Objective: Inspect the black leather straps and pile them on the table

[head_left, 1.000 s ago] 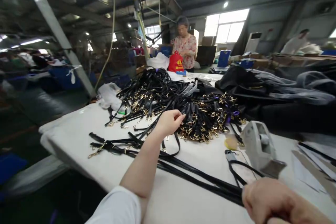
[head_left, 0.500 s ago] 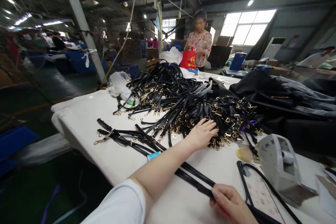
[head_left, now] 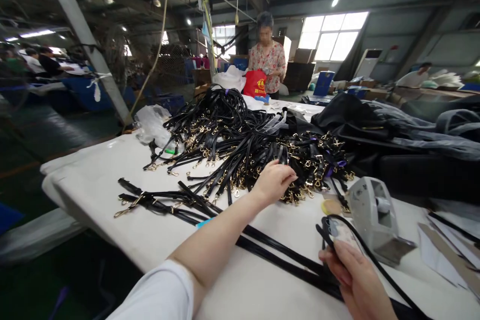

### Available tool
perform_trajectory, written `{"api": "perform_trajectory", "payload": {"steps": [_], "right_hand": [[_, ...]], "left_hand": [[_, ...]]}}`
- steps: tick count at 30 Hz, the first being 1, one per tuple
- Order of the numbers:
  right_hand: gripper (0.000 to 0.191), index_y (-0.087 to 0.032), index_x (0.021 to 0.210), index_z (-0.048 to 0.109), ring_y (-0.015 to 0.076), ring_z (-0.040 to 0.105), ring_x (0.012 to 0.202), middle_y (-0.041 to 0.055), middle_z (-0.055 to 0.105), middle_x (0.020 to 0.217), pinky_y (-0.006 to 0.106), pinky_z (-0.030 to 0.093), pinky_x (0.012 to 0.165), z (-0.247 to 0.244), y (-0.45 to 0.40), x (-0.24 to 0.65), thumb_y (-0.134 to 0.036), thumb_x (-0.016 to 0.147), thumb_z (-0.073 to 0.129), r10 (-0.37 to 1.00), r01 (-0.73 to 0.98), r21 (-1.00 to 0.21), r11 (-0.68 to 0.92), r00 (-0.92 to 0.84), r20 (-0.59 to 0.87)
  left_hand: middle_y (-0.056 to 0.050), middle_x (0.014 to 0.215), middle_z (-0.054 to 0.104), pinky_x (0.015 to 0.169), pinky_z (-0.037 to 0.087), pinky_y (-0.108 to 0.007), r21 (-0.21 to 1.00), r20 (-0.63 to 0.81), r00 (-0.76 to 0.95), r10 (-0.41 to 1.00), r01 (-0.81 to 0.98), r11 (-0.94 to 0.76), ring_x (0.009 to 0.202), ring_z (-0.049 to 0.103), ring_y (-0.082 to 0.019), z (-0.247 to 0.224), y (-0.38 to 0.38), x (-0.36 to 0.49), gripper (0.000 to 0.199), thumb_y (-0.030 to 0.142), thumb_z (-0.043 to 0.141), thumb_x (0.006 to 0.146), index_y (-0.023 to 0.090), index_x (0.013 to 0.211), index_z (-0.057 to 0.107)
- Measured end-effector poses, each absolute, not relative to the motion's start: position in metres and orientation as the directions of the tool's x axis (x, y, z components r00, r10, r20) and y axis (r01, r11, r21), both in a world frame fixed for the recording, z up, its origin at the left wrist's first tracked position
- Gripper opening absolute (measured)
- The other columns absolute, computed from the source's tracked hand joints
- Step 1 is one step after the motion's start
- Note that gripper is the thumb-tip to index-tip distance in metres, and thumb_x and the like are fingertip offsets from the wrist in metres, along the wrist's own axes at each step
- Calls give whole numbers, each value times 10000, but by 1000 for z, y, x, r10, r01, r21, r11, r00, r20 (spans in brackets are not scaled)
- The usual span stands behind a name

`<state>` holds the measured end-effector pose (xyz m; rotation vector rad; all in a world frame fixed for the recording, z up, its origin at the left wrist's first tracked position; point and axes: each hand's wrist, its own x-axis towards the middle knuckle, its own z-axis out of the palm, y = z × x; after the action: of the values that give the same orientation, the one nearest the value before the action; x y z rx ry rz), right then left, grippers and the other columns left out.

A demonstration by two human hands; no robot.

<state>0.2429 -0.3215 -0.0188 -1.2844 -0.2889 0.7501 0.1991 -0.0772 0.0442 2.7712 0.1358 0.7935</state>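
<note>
A large heap of black straps (head_left: 225, 115) with gold-coloured snap hooks and buckles lies across the table. My left hand (head_left: 273, 180) is at the heap's front edge, its fingers curled in; what they hold is hidden. My right hand (head_left: 354, 272), at the lower right, is closed on a black strap, whose end sticks up past the thumb. Under my left forearm run several long black straps (head_left: 285, 247), their hooked ends (head_left: 131, 202) lying to the left. A phone (head_left: 339, 232) is partly covered behind my right hand.
A grey tape dispenser (head_left: 378, 220) stands right of the heap, beside a yellow tape roll (head_left: 332, 207). Black material (head_left: 412, 175) is piled at the right. Clear plastic (head_left: 153, 125) lies at the left. Across the table, a person (head_left: 267, 60) stands by a red bag (head_left: 255, 83).
My left hand has gone from lying spread on the heap to curled fingers. My right hand has lifted the strap's end toward the phone. The view has turned a little to the right.
</note>
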Motion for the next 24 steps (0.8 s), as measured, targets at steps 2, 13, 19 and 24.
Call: {"api": "perform_trajectory", "payload": {"steps": [2,13,19,24], "right_hand": [[458,-140,691,697,72,296,484,-30,450,473,178,399,511,-17,-323,249,-585,701,803,568,-345,-927,144,796,-208],[375,-183,831,727,111,481,608,14,605,687,178,469,556,-25,-323,244,-532,724,815,623,-321,-926,199,771,-133],[383,-219,913,759,175,624,742,35,689,801,259,571,703,-13,-327,238,-525,694,833,623,-330,-917,224,772,-125],[541,-266,1011,761,223,664,829,64,722,1030,270,590,646,-6,-328,241,-580,585,870,564,-335,-931,147,801,-199]], "left_hand": [[14,788,682,764,501,-252,456,474,864,170,-75,-887,713,632,-107,62,-94,184,279,324,349,1041,188,945,573],[23,778,535,628,388,-228,887,220,970,99,-157,-433,665,466,-101,83,-159,154,277,333,645,876,164,1066,535],[66,673,469,493,340,-178,990,81,981,-175,-100,-98,506,395,-59,78,-154,159,337,379,525,967,167,1228,505],[-48,849,617,703,477,-252,879,22,979,-203,-116,-463,777,612,-153,71,-173,169,317,369,479,992,106,1149,562]]}}
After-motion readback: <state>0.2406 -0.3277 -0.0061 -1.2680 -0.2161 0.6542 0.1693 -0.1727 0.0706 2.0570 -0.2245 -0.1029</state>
